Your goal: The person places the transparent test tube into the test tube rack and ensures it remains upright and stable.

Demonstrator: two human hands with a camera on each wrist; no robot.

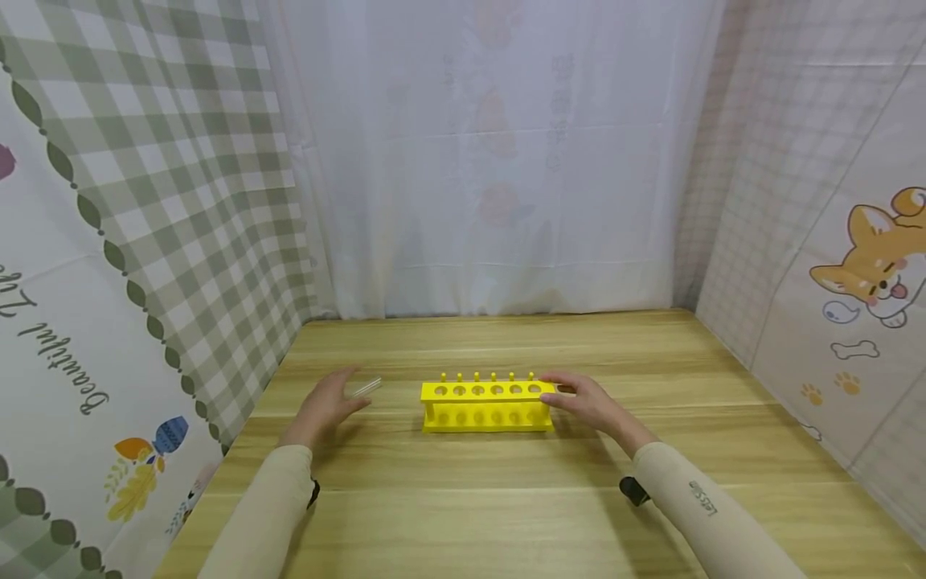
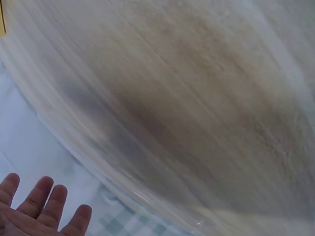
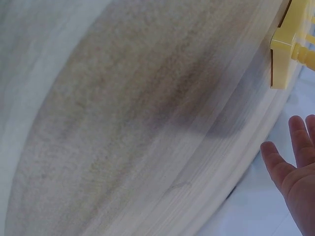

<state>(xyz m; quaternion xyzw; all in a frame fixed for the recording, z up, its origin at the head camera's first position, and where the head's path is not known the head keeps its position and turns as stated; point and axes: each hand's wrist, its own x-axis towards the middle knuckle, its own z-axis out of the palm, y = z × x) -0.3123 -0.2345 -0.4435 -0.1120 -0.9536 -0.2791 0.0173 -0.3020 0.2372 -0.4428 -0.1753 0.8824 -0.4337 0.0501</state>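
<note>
A yellow test tube rack (image 1: 486, 392) stands upright on the wooden table, with a row of round holes and several short pegs along its back. No tubes show in its holes. My right hand (image 1: 587, 404) is at the rack's right end, fingers spread; whether the fingertips touch it I cannot tell. In the right wrist view the fingers of that hand (image 3: 298, 172) are extended below the rack's end (image 3: 283, 59). Left of the rack lie clear, slender glass tubes (image 1: 367, 388). Around their near end my left hand (image 1: 329, 404) is spread, its fingers extended (image 2: 52, 201).
The wooden table (image 1: 463, 515) reaches back to a white curtain (image 1: 492, 161). A green checked cloth (image 1: 188, 153) hangs along the left side, and a cloth with a cartoon dog (image 1: 878, 265) along the right. Dark bands sit at both wrists.
</note>
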